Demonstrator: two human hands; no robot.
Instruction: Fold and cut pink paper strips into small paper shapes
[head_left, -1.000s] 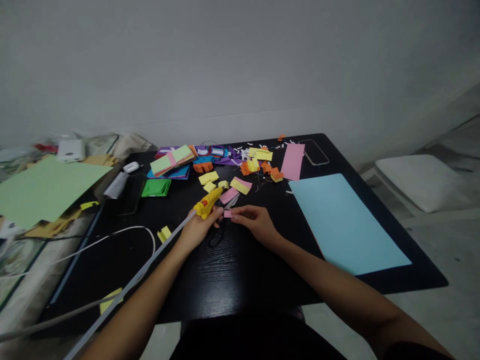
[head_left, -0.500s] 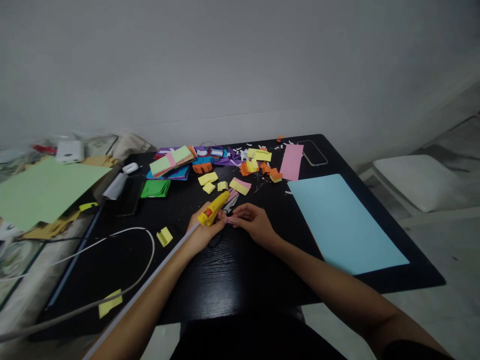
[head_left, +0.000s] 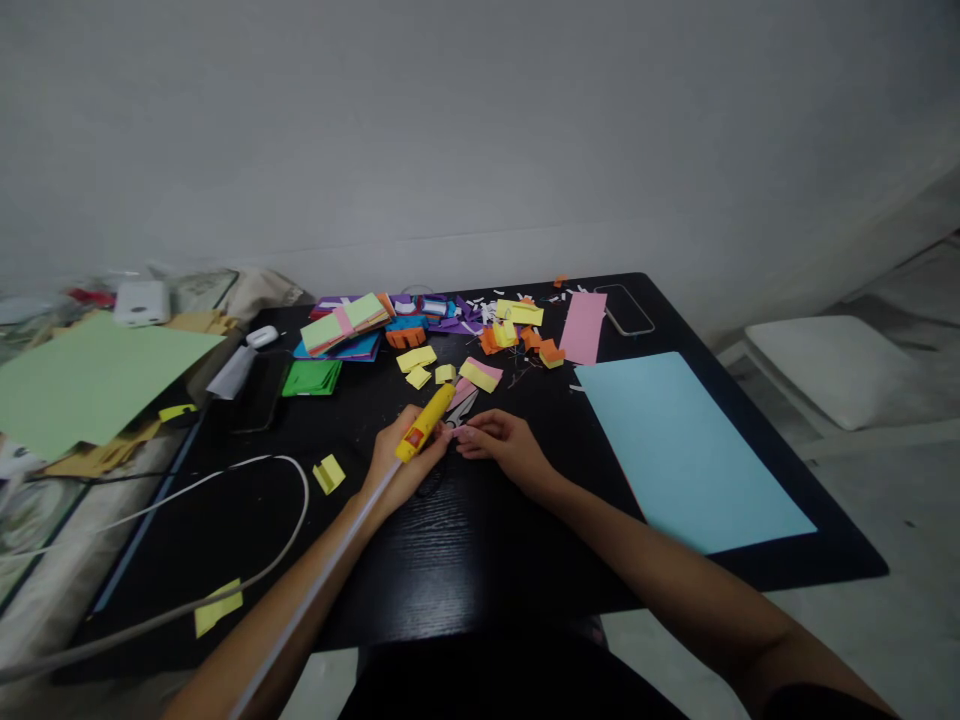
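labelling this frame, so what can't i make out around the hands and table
Head view:
- Pink paper piece: mostly covered by the left hand and right hand; its fold is unclear.
- Yellow glue gun: underside hidden by the left hand.
- Pale rod: cut off by the bottom edge.
- White scraps: too small to count.

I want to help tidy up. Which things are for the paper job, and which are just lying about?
Probably for the job:
small pink paper piece, in the right hand
yellow plastic glue gun, in the left hand
silver-bladed scissors, just beyond the hands

Probably just lying about:
dark rectangular phone, back right
small rounded white case
white padded seat
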